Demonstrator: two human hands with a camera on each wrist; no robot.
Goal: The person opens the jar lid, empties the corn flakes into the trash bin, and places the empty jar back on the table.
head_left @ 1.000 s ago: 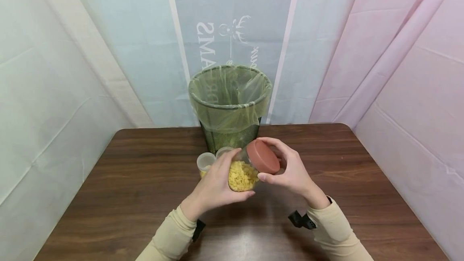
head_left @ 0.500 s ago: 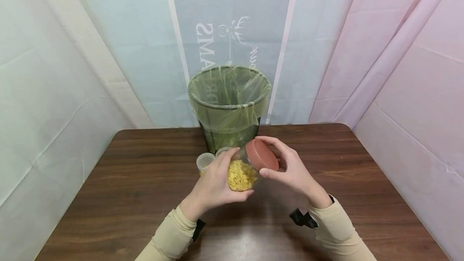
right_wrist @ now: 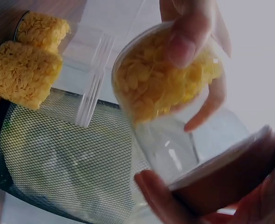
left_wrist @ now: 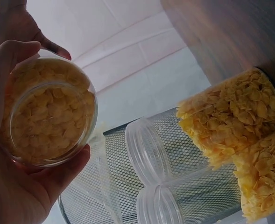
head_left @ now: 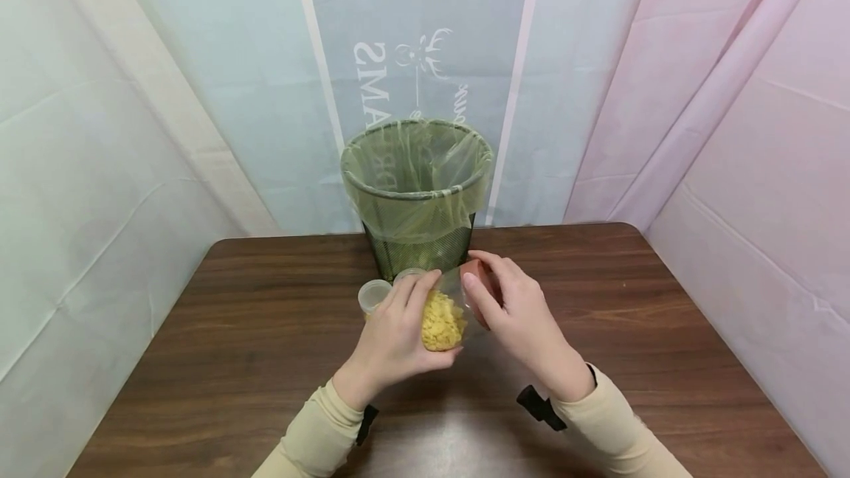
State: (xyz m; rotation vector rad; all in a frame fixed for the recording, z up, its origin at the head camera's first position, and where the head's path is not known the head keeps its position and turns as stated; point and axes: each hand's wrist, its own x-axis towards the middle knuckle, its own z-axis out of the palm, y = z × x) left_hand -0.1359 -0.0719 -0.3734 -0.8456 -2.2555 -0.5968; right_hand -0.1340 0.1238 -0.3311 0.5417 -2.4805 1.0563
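A clear jar [head_left: 443,321] part filled with yellow flakes is held tilted above the table, its mouth toward the right. My left hand [head_left: 392,334] grips the jar's body, fingers and thumb curled round it. In the left wrist view the round base of the jar [left_wrist: 53,126] faces the camera. My right hand [head_left: 521,316] grips the reddish-brown lid [head_left: 475,268] at the jar's mouth. The right wrist view shows the lid [right_wrist: 226,177] across the mouth; I cannot tell whether it is loose. The hand covers part of the lid.
Two clear containers of yellow flakes [left_wrist: 235,112] with translucent lids stand side by side, one partly hidden behind my left hand in the head view. Behind them is a mesh bin [head_left: 418,260] with a thin plastic liner. The wooden table [head_left: 265,360] ends at hanging cloth.
My right hand has rotated on the lid: its thumb has come up across the lid, covering more of it. The left hand still holds the jar in nearly the same place.
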